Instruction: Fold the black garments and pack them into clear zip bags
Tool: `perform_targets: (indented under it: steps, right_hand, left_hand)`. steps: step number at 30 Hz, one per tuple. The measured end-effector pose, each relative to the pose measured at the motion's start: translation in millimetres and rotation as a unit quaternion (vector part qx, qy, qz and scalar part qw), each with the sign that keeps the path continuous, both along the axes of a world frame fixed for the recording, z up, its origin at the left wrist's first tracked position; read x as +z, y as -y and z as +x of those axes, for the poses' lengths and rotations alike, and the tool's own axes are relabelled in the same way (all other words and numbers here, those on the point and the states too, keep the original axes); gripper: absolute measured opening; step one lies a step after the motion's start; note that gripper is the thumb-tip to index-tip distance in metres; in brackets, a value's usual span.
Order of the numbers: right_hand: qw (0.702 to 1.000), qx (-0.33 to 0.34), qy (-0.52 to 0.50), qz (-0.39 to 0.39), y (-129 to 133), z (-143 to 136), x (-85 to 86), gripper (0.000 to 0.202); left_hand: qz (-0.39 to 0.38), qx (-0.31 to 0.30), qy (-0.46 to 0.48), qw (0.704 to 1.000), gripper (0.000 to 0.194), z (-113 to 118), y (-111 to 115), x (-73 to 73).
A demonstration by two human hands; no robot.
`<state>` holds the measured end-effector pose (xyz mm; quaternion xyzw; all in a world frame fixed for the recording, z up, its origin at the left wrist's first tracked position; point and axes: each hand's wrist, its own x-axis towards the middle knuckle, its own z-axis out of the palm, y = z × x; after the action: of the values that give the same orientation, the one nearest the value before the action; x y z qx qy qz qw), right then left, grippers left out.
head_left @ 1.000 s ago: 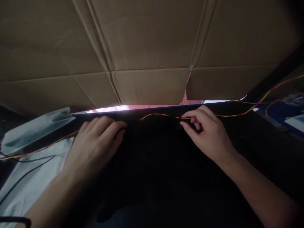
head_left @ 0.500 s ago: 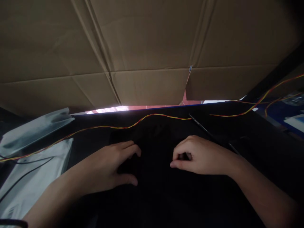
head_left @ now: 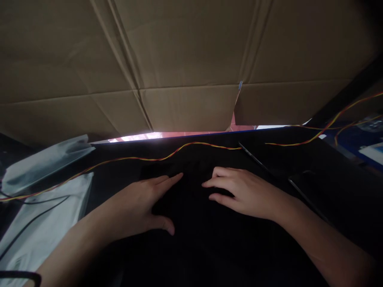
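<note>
My left hand [head_left: 149, 203] rests low over a black surface [head_left: 185, 255], its index finger stretched forward and the thumb spread away. Opposite it, my right hand [head_left: 239, 189] has its fingers extended toward the left, with the thumb apart. Neither hand holds anything that I can see. Between them the surface is so dark that I cannot make out whether some black thing lies there. A twisted red and yellow wire [head_left: 143, 159] runs across beyond both hands. Just past my right hand lies a dark flat thing with a thin shiny edge [head_left: 253, 154].
Cardboard [head_left: 185, 52] stands upright along the back. At the left lie a clear plastic bag [head_left: 48, 161] and a white package [head_left: 50, 223] with a black cable [head_left: 32, 223] across it. Another dark flat object [head_left: 308, 199] with a shiny edge is beside my right forearm.
My right hand has gone from curled fingers to extended ones and shifted slightly left. The left index finger has straightened out forward.
</note>
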<state>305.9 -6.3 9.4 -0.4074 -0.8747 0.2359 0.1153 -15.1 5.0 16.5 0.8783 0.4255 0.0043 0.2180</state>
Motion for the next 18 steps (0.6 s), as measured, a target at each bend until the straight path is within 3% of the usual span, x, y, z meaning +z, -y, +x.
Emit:
perform_targets:
  steps: [4, 7, 10, 13, 18]
  right_hand:
    - [1.000, -0.002, -0.014, -0.017, 0, 2, 4.5, 0.021]
    - [0.998, -0.032, -0.048, 0.034, -1, 0, 2.9, 0.021]
    - [0.987, -0.085, -0.048, 0.125, -5, 0, -4.6, 0.026]
    - [0.986, -0.089, -0.003, 0.139, -9, 3, -12.2, 0.034]
    - [0.990, -0.074, 0.023, 0.120, -12, 6, -16.4, 0.037]
  left_hand:
    - [0.020, -0.024, -0.018, 0.999, 0.110, 4, 2, 2.0]
    - [0.058, -0.042, 0.014, 0.997, 0.077, 9, 2, 3.4]
    - [0.160, -0.037, 0.030, 0.986, 0.048, 9, -3, -0.3]
    - [0.215, -0.022, 0.005, 0.976, 0.044, 4, -9, -6.6]
    - [0.191, -0.004, -0.026, 0.981, 0.047, -4, -12, -9.2]
